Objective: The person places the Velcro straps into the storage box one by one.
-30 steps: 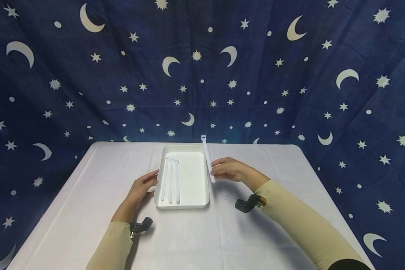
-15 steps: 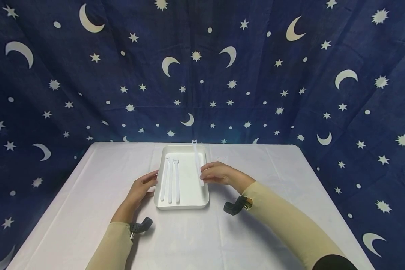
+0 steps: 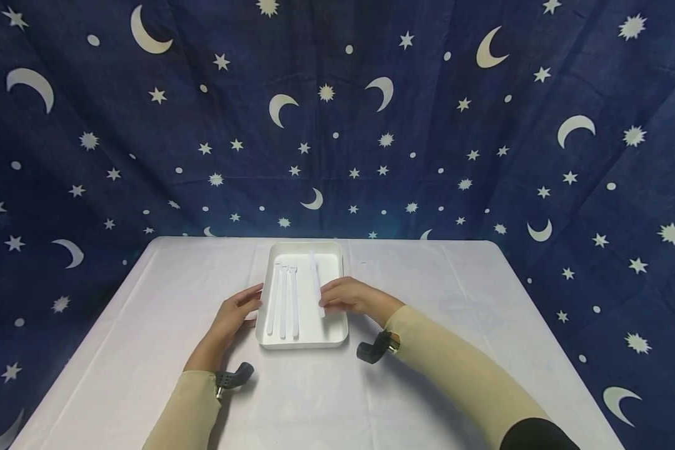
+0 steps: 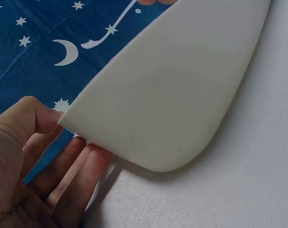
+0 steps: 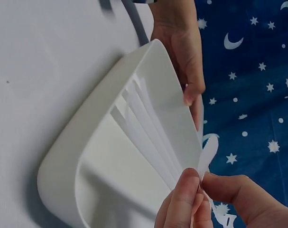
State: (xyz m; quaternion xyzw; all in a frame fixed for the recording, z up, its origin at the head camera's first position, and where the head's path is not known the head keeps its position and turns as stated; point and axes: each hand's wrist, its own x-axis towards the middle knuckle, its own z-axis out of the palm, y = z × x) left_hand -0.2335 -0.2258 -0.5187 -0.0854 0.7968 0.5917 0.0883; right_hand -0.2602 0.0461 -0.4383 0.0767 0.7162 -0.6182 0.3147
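A shallow white tray (image 3: 330,332) stands on the table. Three white cable tie straps (image 3: 284,303) with slotted heads lie side by side in its left half. My right hand (image 3: 350,296) pinches another cable tie strap (image 3: 316,278) between thumb and fingertips, over the tray's right half. In the right wrist view the rounded tail of this strap (image 5: 209,151) sticks up past the fingers. At the tray's left side, my left hand (image 3: 229,320) holds the wall; the left wrist view shows the thumb (image 4: 49,118) at the rim and fingertips against the wall's outside.
White cloth (image 3: 315,400) covers the table. A dark blue curtain (image 3: 337,112) with moons and stars hangs behind the far edge. Each wrist wears a black camera mount, one at the left (image 3: 235,376) and one at the right (image 3: 374,347).
My right hand has carried its cable tie strap left from beside the tray's right edge to over the tray floor, and lower. The left hand and the tray have stayed put.
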